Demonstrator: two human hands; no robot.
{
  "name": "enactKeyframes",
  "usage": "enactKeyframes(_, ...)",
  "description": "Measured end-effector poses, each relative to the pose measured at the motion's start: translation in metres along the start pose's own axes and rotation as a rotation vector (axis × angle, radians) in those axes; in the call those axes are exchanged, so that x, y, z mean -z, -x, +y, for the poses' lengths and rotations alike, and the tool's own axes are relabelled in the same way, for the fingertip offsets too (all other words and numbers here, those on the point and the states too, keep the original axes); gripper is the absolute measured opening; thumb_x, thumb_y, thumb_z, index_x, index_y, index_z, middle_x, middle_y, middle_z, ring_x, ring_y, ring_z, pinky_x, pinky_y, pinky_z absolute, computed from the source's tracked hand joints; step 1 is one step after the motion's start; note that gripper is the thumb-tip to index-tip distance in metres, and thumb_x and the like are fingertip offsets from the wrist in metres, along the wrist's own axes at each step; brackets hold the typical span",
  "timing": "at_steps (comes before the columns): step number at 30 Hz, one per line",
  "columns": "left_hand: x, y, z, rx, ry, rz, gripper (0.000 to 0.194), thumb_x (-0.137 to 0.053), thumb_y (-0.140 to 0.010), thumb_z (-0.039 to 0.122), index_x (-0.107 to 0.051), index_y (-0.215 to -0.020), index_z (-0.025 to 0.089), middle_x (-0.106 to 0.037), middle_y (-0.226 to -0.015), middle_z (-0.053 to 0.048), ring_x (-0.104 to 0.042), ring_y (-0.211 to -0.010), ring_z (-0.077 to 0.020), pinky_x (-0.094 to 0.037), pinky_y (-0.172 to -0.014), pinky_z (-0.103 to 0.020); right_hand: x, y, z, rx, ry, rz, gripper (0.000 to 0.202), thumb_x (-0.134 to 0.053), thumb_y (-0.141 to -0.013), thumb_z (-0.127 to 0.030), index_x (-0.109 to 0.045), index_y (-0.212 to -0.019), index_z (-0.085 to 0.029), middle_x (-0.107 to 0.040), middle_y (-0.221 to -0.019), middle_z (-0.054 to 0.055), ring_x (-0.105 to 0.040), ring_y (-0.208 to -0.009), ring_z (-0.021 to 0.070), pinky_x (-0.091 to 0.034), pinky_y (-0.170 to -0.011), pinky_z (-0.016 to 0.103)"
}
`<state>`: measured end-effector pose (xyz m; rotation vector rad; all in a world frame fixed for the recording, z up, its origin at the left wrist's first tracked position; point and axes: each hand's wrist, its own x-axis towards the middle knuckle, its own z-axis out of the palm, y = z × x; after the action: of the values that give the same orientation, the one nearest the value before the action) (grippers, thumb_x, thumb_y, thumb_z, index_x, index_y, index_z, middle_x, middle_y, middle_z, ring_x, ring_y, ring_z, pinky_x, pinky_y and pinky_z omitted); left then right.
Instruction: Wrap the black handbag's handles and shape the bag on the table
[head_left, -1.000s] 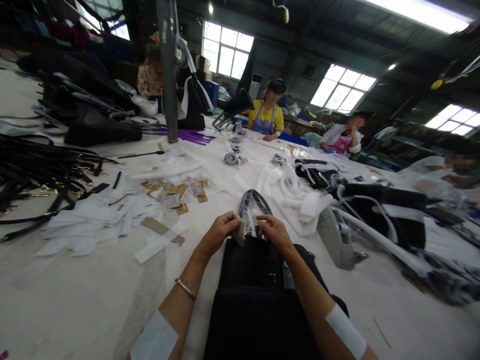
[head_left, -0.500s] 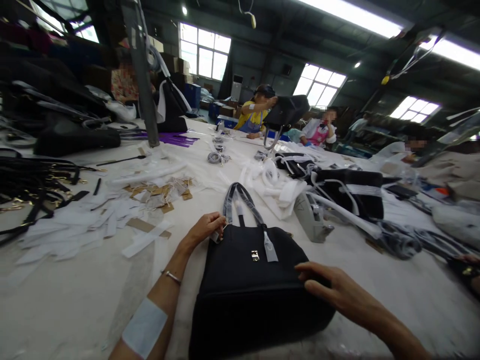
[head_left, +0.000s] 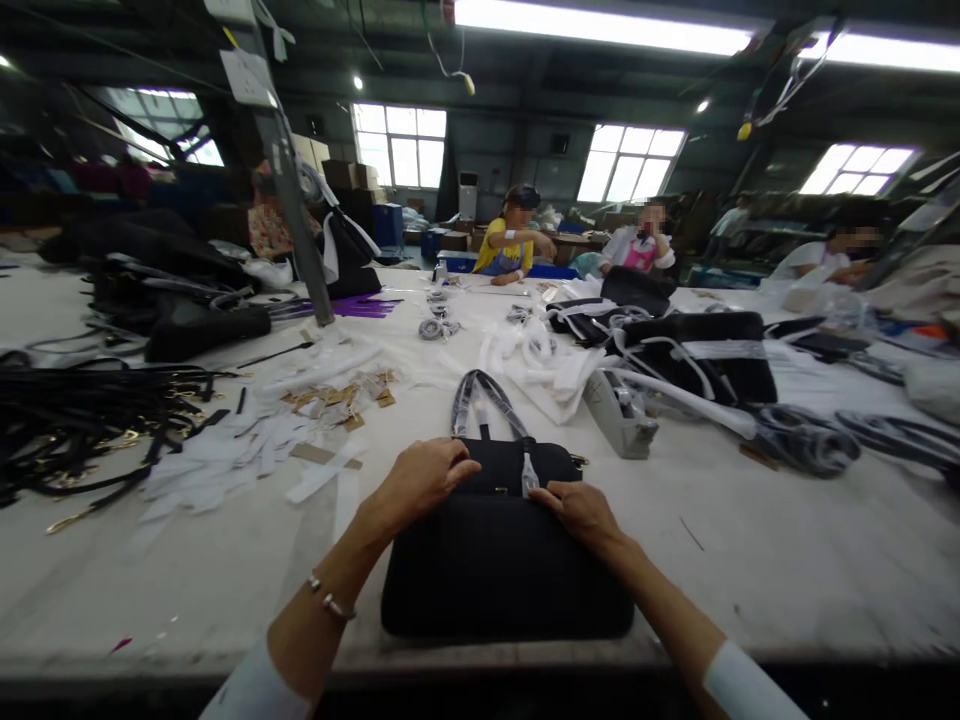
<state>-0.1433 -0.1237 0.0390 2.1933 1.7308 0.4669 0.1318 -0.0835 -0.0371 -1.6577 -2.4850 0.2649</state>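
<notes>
Black handbag (head_left: 510, 565) sits on the white table (head_left: 780, 580), centred ahead of the person, near end just inside the near table edge. Handles (head_left: 459, 405) point away, plastic-wrapped.

Left hand (head_left: 427, 478): over the bag's upper left edge, palm down, fingers bent and close together; can't tell if they grip. Left forearm angles in from lower left.

Right hand (head_left: 581, 510): upper right side, index finger reaching to the lower end of the wrapped tag (head_left: 529, 475); can't tell if it's pinched. Forearm comes in from lower right.

Room: bare tabletop right of the right forearm, only a thin dark sliver (head_left: 691, 533) there. More bare surface left of the left forearm, up to the paper strips (head_left: 202, 465). Far right side is bounded by the grey tape dispenser (head_left: 621, 412), near the bag.
</notes>
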Motion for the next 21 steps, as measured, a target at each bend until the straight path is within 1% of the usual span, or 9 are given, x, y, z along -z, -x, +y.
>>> enactKeyframes(1,-0.008,0.006,0.006,-0.007,-0.083,-0.037,0.033,-0.047,-0.089,0.05,-0.066,-0.096,0.024,-0.069,-0.096,-0.005,-0.062,-0.09,-0.0232,-0.042,-0.08,-0.031,-0.004,0.0,0.0,-0.001,0.015,0.023,0.049,-0.041,-0.092,-0.057,-0.062,-0.063,-0.023,-0.067,-0.063,0.0,-0.061,-0.062,0.0161,-0.026,-0.054,0.026)
enactKeyframes(3,-0.031,0.015,0.013,0.027,-0.183,-0.08,0.032,-0.05,-0.088,0.05,-0.065,-0.095,0.022,-0.068,-0.095,-0.008,-0.062,-0.092,-0.025,-0.042,-0.082,-0.033,-0.009,0.002,0.001,-0.009,0.038,0.07,0.047,-0.041,-0.093,-0.055,-0.063,-0.067,-0.023,-0.068,-0.067,0.001,-0.062,-0.065,0.0166,-0.026,-0.055,0.026)
enactKeyframes(6,-0.064,0.02,0.01,0.109,-0.213,-0.056,0.03,-0.048,-0.091,0.045,-0.062,-0.096,0.019,-0.067,-0.096,-0.01,-0.06,-0.095,-0.0252,-0.043,-0.082,-0.032,-0.012,0.006,0.0,-0.029,0.064,0.125,0.044,-0.04,-0.095,-0.052,-0.064,-0.072,-0.023,-0.07,-0.072,0.003,-0.064,-0.068,0.0174,-0.025,-0.055,0.027)
enactKeyframes(8,-0.076,0.021,0.006,0.145,-0.203,-0.037,0.03,-0.045,-0.092,0.045,-0.06,-0.097,0.02,-0.066,-0.096,-0.008,-0.061,-0.093,-0.0235,-0.043,-0.079,-0.031,-0.014,0.008,-0.001,-0.036,0.079,0.154,0.044,-0.039,-0.096,-0.05,-0.064,-0.073,-0.022,-0.071,-0.073,0.004,-0.065,-0.068,0.0176,-0.024,-0.054,0.027)
enactKeyframes(10,-0.08,0.02,0.002,0.17,-0.188,-0.041,0.03,-0.045,-0.091,0.048,-0.059,-0.097,0.022,-0.067,-0.095,-0.006,-0.062,-0.091,-0.0219,-0.043,-0.076,-0.029,-0.016,0.008,-0.002,-0.036,0.089,0.175,0.044,-0.039,-0.096,-0.049,-0.064,-0.073,-0.022,-0.071,-0.073,0.004,-0.066,-0.068,0.0178,-0.024,-0.054,0.027)
enactKeyframes(13,-0.08,0.017,-0.002,0.219,-0.163,-0.075,0.033,-0.044,-0.09,0.053,-0.058,-0.096,0.023,-0.069,-0.09,-0.004,-0.065,-0.086,-0.0218,-0.043,-0.07,-0.028,-0.019,0.007,-0.003,-0.032,0.098,0.188,0.043,-0.039,-0.097,-0.047,-0.064,-0.073,-0.021,-0.071,-0.074,0.005,-0.066,-0.069,0.0175,-0.025,-0.054,0.027)
enactKeyframes(17,-0.078,0.011,-0.006,0.27,-0.131,-0.14,0.041,-0.041,-0.089,0.058,-0.062,-0.086,0.023,-0.07,-0.082,-0.004,-0.066,-0.082,-0.0232,-0.042,-0.065,-0.028,-0.021,0.008,-0.004,-0.021,0.108,0.187,0.041,-0.039,-0.097,-0.044,-0.063,-0.074,-0.02,-0.072,-0.074,0.005,-0.066,-0.067,0.0168,-0.026,-0.054,0.026)
enactKeyframes(19,-0.078,0.01,-0.007,0.27,-0.123,-0.152,0.046,-0.038,-0.089,0.06,-0.063,-0.082,0.022,-0.07,-0.082,-0.005,-0.066,-0.083,-0.0241,-0.042,-0.066,-0.028,-0.02,0.009,-0.004,-0.009,0.11,0.18,0.042,-0.037,-0.098,-0.043,-0.063,-0.075,-0.02,-0.071,-0.074,0.005,-0.065,-0.066,0.0165,-0.026,-0.054,0.026)
enactKeyframes(21,-0.078,0.012,-0.006,0.275,-0.128,-0.145,0.049,-0.034,-0.09,0.061,-0.064,-0.083,0.022,-0.07,-0.083,-0.007,-0.066,-0.083,-0.0256,-0.043,-0.066,-0.029,-0.019,0.009,-0.003,0.009,0.11,0.171,0.042,-0.035,-0.098,-0.043,-0.062,-0.075,-0.021,-0.071,-0.073,0.005,-0.065,-0.065,0.0164,-0.026,-0.054,0.026)
